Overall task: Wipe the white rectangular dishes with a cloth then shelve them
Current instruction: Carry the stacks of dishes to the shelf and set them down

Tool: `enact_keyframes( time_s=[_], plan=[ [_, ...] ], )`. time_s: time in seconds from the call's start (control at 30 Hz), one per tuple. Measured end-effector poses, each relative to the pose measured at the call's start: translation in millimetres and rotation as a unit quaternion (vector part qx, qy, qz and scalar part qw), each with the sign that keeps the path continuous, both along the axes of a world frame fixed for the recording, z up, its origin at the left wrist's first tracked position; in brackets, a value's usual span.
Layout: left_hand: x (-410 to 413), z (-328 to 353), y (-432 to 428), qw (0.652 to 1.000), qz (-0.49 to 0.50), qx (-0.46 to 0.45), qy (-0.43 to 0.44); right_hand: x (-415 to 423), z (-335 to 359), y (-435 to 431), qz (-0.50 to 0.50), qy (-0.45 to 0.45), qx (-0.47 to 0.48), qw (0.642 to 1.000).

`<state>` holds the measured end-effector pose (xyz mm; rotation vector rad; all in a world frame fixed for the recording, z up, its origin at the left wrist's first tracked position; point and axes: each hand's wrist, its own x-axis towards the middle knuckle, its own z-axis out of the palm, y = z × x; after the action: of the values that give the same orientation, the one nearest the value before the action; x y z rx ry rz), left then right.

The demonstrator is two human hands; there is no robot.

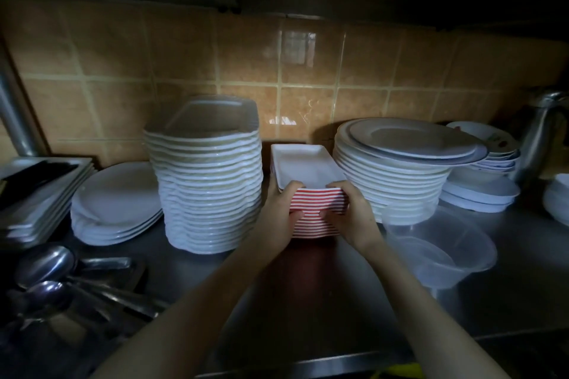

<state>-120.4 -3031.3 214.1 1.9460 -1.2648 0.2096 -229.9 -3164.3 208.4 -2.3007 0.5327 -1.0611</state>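
Two hands grip one stack of rectangular dishes in the head view. The stack stands on the steel shelf surface, near the tiled wall. The edges of the dishes show as red and white stripes, and the top dish is plain white inside.

The left hand holds the stack's near left corner. Its fingers curl over the rim of the top dish and its thumb presses the striped near face. The right hand holds the near right corner the same way. Whether the base is lifted off the surface cannot be told.

Adjacent items:
- A tall stack of white angular plates stands just left of the dishes.
- A stack of round plates stands just right of them.
- A clear plastic bowl sits in front of the round plates.
- Oval plates and metal spoons lie at far left.
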Motion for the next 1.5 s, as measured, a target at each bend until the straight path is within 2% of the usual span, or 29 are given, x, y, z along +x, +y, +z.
enact_keyframes(
  time_s=[0.13, 0.3, 0.47, 0.6, 0.83, 1.03, 1.17, 1.3, 1.5],
  plan=[
    [-11.2, -2.5, 14.7, 0.999, -0.014, 0.022, 0.042, -6.1, 1.0, 15.9, -0.025, -0.005, -0.010, 1.000],
    [-18.1, -0.4, 65.8, 0.999, -0.034, 0.028, 0.012, -19.0, 6.3, 57.1, -0.066, -0.030, -0.044, 0.996],
    [-12.3, 10.2, 141.7, 0.984, 0.088, 0.119, -0.102, -11.5, 7.4, 108.7, -0.047, -0.058, -0.066, 0.995],
    [-0.4, 13.6, 211.3, 0.969, 0.156, 0.135, -0.134, 10.2, 9.0, 162.9, 0.031, -0.053, -0.086, 0.994],
    [11.6, 9.7, 339.7, 0.909, 0.322, 0.214, -0.157, 55.4, 1.4, 279.7, 0.153, 0.001, -0.100, 0.983],
    [8.8, 10.8, 442.7, 0.868, 0.420, 0.240, -0.112, 97.5, 1.1, 386.0, 0.288, 0.015, -0.136, 0.948],
    [3.9, 14.0, 510.8, 0.828, 0.488, 0.265, -0.082, 117.4, 8.2, 453.7, 0.360, 0.008, -0.132, 0.924],
    [-6.1, 10.8, 574.3, 0.781, 0.563, 0.266, -0.053, 133.2, 9.6, 520.1, 0.441, -0.016, -0.148, 0.885],
    [-34.0, 9.0, 649.8, 0.694, 0.668, 0.267, -0.001, 152.0, 6.1, 604.8, 0.552, 0.009, -0.154, 0.819]
  ],
)
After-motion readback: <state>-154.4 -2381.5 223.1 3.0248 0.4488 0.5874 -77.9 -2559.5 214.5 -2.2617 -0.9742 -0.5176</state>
